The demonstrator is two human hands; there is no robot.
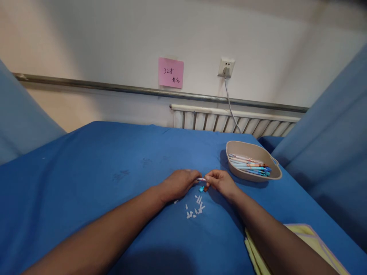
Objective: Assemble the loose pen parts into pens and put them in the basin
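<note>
A slim pen (201,179), pale with reddish marks, spans the gap between my two hands just above the blue cloth. My left hand (180,183) is closed round one end, its fingers mostly hidden under the back of the hand. At the other end my right hand (222,184) pinches the pen between thumb and fingertips. Close below the fingers lie a small turquoise piece (201,189) and a brown piece (205,189). Nearer to me, several small white tapered pieces (200,208) are scattered on the cloth, and one more lies by my left wrist.
A beige basket (249,176) with several pens (249,164) stands at the right on the blue-covered table (86,172). A yellow cloth (304,232) lies under my right forearm. Behind are a radiator (209,118), a plugged-in cable (229,99) and a pink note (171,72); curtains hang both sides.
</note>
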